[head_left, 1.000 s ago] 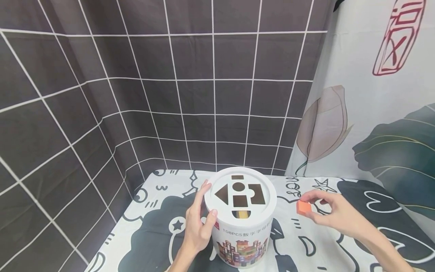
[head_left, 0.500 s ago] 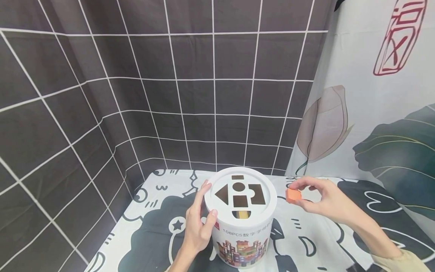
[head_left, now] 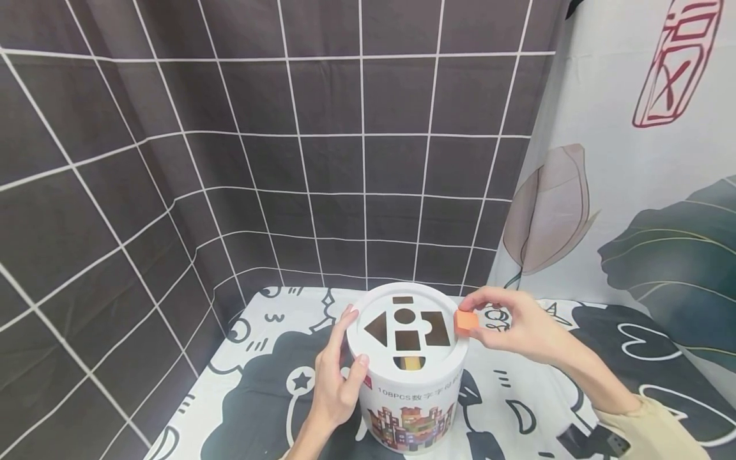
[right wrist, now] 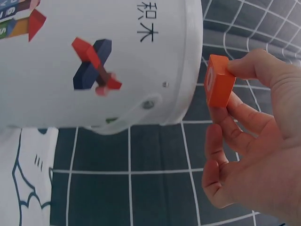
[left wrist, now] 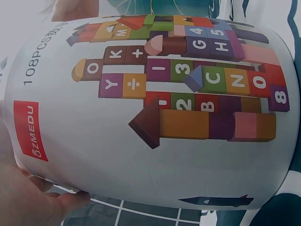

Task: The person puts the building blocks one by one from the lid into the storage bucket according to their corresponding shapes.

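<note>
A white lidded bucket (head_left: 409, 396), printed with toy blocks and lettering, stands upright on the cloth. Its white lid (head_left: 376, 358) has several cut-outs: triangle, circle, square, rectangle and others. My left hand (head_left: 335, 377) rests on the bucket's left side, fingers and thumb fairly straight near the lid's rim; the left wrist view catches part of this hand (left wrist: 28, 197). Between thumb and fingertips, my right hand (head_left: 520, 322) pinches an orange block (head_left: 466, 322) at the lid's right rim. A pale round mark shows on the block (right wrist: 221, 82) in the right wrist view.
Under the bucket spreads a black and white patterned cloth (head_left: 494, 383). A dark curtain (head_left: 322, 160) with white grid lines hangs behind and to the left. At the right is a white curtain (head_left: 604, 160) with leaf prints. Something yellow (head_left: 411, 363) shows through the lid's front opening.
My right hand has carried the orange block leftward and slightly up, from the bucket's right to the lid's edge. The left hand and bucket have stayed put.
</note>
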`<state>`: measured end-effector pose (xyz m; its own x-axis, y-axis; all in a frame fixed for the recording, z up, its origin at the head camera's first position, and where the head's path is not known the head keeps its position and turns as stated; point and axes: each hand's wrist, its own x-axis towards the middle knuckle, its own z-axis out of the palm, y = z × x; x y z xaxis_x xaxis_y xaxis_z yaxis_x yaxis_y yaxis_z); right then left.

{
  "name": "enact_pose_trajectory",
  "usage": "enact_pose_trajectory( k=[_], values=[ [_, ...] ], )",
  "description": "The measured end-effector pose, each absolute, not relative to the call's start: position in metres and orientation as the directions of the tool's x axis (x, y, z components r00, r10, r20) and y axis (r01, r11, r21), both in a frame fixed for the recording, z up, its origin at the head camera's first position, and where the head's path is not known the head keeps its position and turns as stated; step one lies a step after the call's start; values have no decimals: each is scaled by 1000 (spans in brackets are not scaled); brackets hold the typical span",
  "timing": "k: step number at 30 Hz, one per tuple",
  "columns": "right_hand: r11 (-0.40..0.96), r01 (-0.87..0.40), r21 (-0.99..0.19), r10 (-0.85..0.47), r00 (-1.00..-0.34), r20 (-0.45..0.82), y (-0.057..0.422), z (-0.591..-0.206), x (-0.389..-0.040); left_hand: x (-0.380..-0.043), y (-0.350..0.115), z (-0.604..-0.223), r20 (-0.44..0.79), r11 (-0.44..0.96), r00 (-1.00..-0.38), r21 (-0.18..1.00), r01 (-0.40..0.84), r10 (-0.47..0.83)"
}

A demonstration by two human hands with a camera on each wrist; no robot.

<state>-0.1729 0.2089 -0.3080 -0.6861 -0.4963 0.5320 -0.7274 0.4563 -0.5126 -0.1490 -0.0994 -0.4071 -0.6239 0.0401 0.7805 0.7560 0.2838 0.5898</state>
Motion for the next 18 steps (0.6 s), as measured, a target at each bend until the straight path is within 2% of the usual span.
enact_pose_trajectory(
  k=[8, 18],
  values=[
    [427, -734, -528, -512, -678, 528, 193, -308, -178, -148, -99, -407, 776, 285, -629, 595, 752, 40],
    [424, -711, -561, -517, -698, 495, 177, -307, -180, -149, -99, -408, 782, 286, -621, 587, 758, 41]
  ],
)
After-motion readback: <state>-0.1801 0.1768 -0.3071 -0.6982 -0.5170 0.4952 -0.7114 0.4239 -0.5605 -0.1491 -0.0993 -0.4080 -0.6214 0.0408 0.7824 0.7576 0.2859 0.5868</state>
